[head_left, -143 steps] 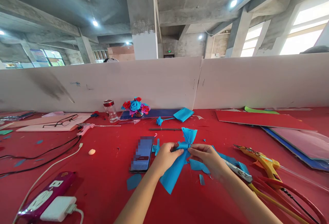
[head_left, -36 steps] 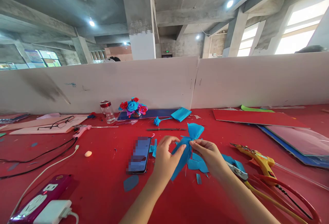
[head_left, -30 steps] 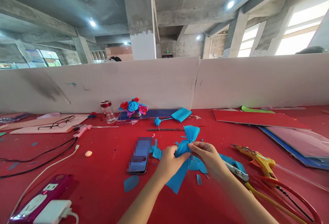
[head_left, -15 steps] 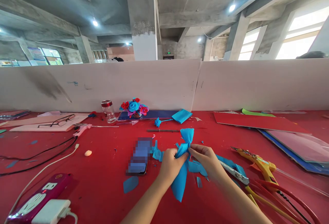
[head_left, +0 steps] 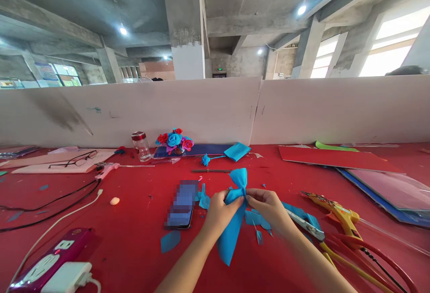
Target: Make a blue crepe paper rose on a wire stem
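A piece of blue crepe paper (head_left: 231, 234) is gathered to a narrow neck, with a flared top and a long, wider lower part. My left hand (head_left: 218, 217) is closed around it just under the neck, thumb across the front. From the other side my right hand (head_left: 267, 205) pinches at the neck with thumb and fingertips; the exact fold between them is hidden. Blue paper scraps (head_left: 257, 217) lie on the red table beneath my hands. A utility knife (head_left: 305, 225) rests by my right forearm.
A phone (head_left: 183, 205) lies left of my hands. To the right are a yellow glue gun (head_left: 336, 210) and coloured sheets (head_left: 393, 190). Behind stand a paper flower bunch (head_left: 174, 140) and a glass jar (head_left: 143, 147). A power strip (head_left: 50, 261) is front left.
The paper's flared top and lower end have shifted slightly left. The neck looks more tightly gathered. Both hands stay closed on the paper.
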Tool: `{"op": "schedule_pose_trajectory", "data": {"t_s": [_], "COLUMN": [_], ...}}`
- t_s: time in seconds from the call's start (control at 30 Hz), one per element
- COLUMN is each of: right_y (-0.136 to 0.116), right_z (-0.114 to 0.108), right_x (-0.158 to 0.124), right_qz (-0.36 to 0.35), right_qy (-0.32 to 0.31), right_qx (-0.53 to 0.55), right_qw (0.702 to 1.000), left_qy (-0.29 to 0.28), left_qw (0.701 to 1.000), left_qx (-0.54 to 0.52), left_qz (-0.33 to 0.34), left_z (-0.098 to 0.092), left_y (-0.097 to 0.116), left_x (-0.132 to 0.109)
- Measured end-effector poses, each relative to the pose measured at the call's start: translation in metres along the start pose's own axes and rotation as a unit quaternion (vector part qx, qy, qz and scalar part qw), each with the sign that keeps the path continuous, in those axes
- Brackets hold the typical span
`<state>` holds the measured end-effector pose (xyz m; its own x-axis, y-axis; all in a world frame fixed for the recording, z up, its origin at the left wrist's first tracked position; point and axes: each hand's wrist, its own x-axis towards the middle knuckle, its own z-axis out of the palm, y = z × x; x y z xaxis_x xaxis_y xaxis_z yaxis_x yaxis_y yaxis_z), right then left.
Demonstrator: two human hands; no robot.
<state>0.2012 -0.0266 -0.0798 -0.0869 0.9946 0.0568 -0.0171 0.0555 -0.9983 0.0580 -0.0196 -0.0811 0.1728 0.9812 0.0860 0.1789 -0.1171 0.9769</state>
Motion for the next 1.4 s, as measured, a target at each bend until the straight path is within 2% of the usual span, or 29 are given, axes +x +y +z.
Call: {"op": "schedule_pose_trajectory", "data": {"t_s": [0.2,0.3,0.43,0.7,0.87,1.07,1.27,1.4], "right_y": [0.002,-0.001,-0.003,-0.005,-0.004,-0.001,0.000,0.004], "right_z": [0.007,0.010,0.012,0.017,0.019,0.020,0.022,0.025], "right_x": [-0.001,-0.004,-0.006,-0.009,-0.009,-0.007,-0.009,-0.009], "right_qz": [0.016,0.029,0.045,0.041,0.007,-0.029,-0.040,-0.064], "right_qy": [0.005,-0.017,-0.057,-0.045,-0.029,0.008,0.035,0.040], "right_qx": [0.029,0.033,0.011,0.067,0.071,0.010,-0.040,-0.046], "right_qw": [0.999,0.999,0.997,0.996,0.997,0.999,0.998,0.996], "left_qy": [0.017,0.024,0.040,0.025,0.040,0.050,0.053,0.090], "left_qw": [0.984,0.973,0.973,0.971,0.975,0.973,0.982,0.981], "left_qx": [-0.165,-0.214,-0.218,-0.219,-0.206,-0.219,-0.181,-0.173], "left_qz": [-0.071,-0.080,-0.070,-0.093,-0.079,-0.049,-0.021,-0.018], "left_z": [0.003,0.005,0.005,0.000,0.002,0.008,0.010,0.011], "left_y": [-0.006,-0.006,0.000,0.008,0.003,-0.003,-0.003,-0.004], "left_x": [0.001,0.000,-0.002,0.001,0.001,0.001,0.000,0.000]}}
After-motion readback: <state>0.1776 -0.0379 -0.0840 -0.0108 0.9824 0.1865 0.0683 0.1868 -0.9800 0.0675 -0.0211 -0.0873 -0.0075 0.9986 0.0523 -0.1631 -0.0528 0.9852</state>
